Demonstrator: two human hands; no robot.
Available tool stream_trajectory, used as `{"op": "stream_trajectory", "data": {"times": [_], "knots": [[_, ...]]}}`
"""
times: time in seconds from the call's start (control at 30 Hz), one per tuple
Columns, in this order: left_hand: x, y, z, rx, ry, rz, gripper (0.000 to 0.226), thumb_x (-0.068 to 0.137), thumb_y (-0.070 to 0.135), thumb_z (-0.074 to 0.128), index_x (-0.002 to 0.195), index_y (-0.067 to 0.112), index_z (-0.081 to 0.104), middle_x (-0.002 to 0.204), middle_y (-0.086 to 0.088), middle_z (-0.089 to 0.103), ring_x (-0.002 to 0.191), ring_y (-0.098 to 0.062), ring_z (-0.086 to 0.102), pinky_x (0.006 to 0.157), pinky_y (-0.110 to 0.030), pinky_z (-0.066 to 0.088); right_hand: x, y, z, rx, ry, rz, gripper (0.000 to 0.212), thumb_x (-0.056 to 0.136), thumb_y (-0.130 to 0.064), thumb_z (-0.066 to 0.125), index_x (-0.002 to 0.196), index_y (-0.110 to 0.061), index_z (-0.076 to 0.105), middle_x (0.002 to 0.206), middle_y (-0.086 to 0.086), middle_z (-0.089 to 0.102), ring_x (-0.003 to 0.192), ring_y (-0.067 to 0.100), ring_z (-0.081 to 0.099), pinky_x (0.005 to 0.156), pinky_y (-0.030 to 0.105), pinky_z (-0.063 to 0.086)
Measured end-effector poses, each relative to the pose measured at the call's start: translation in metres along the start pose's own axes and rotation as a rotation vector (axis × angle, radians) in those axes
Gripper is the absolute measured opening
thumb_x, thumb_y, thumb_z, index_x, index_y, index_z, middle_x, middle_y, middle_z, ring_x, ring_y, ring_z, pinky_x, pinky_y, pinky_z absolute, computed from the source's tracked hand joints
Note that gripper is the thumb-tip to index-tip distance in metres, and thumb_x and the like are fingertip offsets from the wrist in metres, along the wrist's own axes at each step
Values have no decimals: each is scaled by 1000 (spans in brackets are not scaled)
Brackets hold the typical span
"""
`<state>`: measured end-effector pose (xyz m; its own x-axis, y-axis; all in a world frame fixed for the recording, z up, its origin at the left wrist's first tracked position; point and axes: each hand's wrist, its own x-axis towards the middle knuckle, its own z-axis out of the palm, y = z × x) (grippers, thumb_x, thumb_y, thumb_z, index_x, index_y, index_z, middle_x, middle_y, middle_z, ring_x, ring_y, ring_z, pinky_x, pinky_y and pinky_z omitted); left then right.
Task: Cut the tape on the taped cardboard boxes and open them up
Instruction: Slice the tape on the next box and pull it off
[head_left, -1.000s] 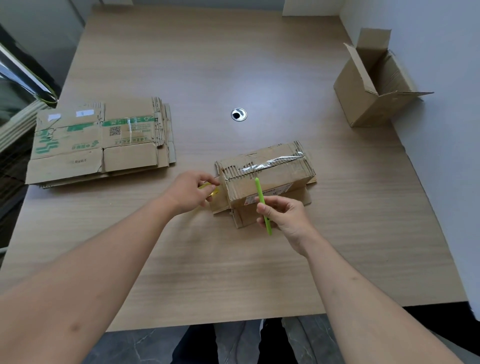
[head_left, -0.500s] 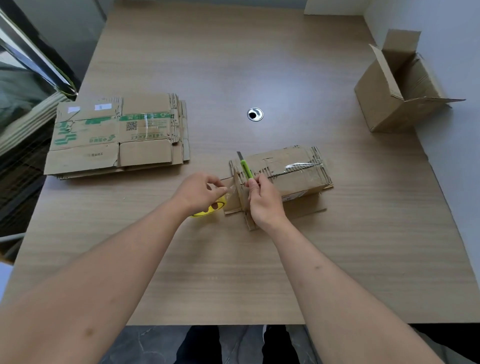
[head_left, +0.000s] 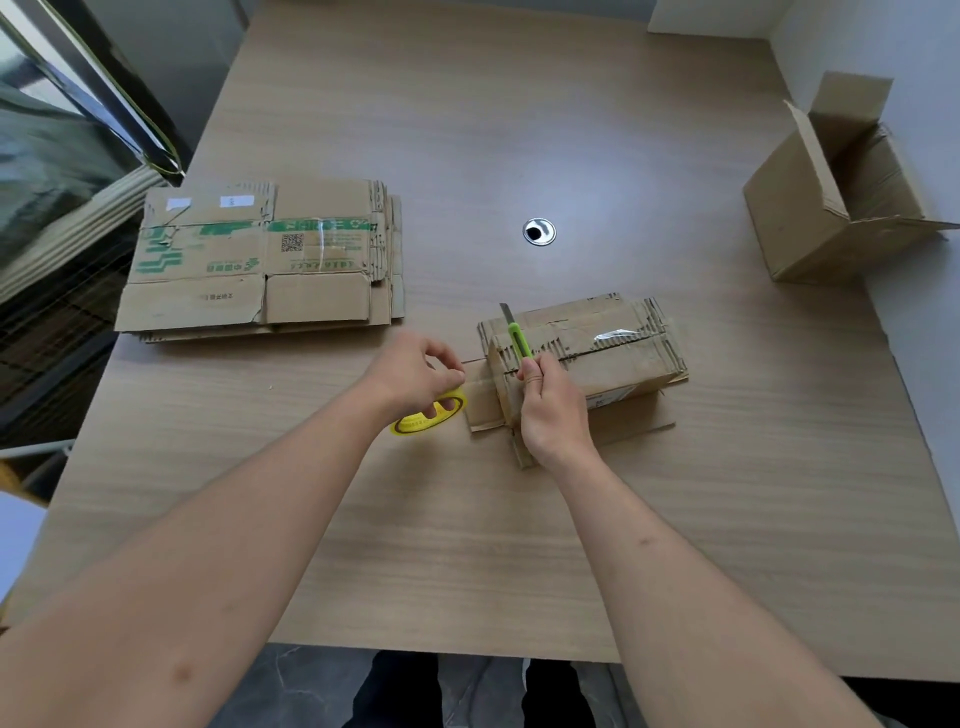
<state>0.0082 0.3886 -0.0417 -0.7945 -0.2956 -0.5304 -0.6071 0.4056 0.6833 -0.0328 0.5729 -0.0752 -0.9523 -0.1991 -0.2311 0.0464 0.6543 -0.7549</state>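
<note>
- Head view: I see the taped cardboard box (head_left: 597, 358) near the middle of the bench (head_left: 519, 545), lying on its side with its near end flaps splayed open onto the bench surface.
- Clear tape strip (head_left: 613, 335) runs along the box's top seam, shiny, wrinkled toward the right end.
- My right hand (head_left: 553, 410) is clenched round the green utility knife (head_left: 519, 340), fingers wrapped on the handle; blade end points away from me, at the left end of the top seam.
- I can't tell if the blade tip is actually in the tape or just above it.
- My left hand (head_left: 415, 379) sits just left of the box, fingertips pinched together at the edge of the left flap; looks like it's pinching a bit of clear tape, hard to be sure.
- Yellow round sticker (head_left: 428, 415) lies flat on the bench, partly under my left hand.
- Flattened cardboard stack (head_left: 260, 260) far left on the bench, green print on the top sheet.
- Open empty box (head_left: 841, 182) at the right edge, against the wall, flaps up.
- Round cable hole (head_left: 539, 231) in the bench beyond the taped box.
</note>
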Motion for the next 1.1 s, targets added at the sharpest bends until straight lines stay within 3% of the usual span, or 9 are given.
{"op": "stream_trajectory", "data": {"times": [0.1, 0.33, 0.43, 0.67, 0.87, 1.1], "knots": [[-3, 6, -1, 19, 3, -8, 4, 87, 13, 71, 83, 14, 72, 61, -8, 73, 39, -17, 54, 40, -15, 33, -1, -1, 0, -10, 3, -13, 34, 111, -35, 37, 93, -12, 55, 84, 4, 64, 80, 29, 56, 66, 40, 35], [-7, 13, 0, 139, 40, -10, 6, 83, 22, 73, 79, 17, 72, 52, -3, 69, 38, -15, 56, 59, -28, 52, 1, -4, 1, -49, -21, 7, 35, 110, -38, 35, 93, -14, 52, 85, 7, 65, 81, 33, 57, 66, 41, 37], [-8, 13, 1, 107, 62, -17, 7, 83, 21, 73, 78, 16, 71, 48, -4, 66, 36, -16, 53, 58, -29, 52, 0, -5, -1, -52, -41, 11, 34, 110, -38, 35, 93, -14, 51, 86, 8, 64, 81, 32, 57, 65, 40, 35], [-11, 15, 1, 37, 99, -36, 8, 86, 16, 71, 79, 14, 71, 51, -6, 67, 36, -16, 52, 52, -25, 47, -9, -8, -15, -47, -140, -23, 29, 110, -34, 35, 99, -11, 48, 89, 11, 65, 84, 34, 59, 76, 47, 46], [-12, 13, 4, 31, 125, -48, 9, 87, 18, 72, 78, 15, 70, 53, -6, 69, 39, -16, 54, 58, -29, 50, -43, -3, -21, -165, -140, -100, 23, 110, -28, 35, 98, -11, 44, 81, 16, 62, 75, 42, 53, 62, 45, 32], [-16, 11, 8, 27, 135, -64, 11, 87, 20, 72, 78, 15, 69, 51, -6, 68, 39, -17, 55, 58, -28, 49, -70, 6, -10, -284, -184, -124, 18, 110, -28, 34, 96, -17, 36, 81, 7, 51, 72, 40, 46, 63, 39, 27]]}}
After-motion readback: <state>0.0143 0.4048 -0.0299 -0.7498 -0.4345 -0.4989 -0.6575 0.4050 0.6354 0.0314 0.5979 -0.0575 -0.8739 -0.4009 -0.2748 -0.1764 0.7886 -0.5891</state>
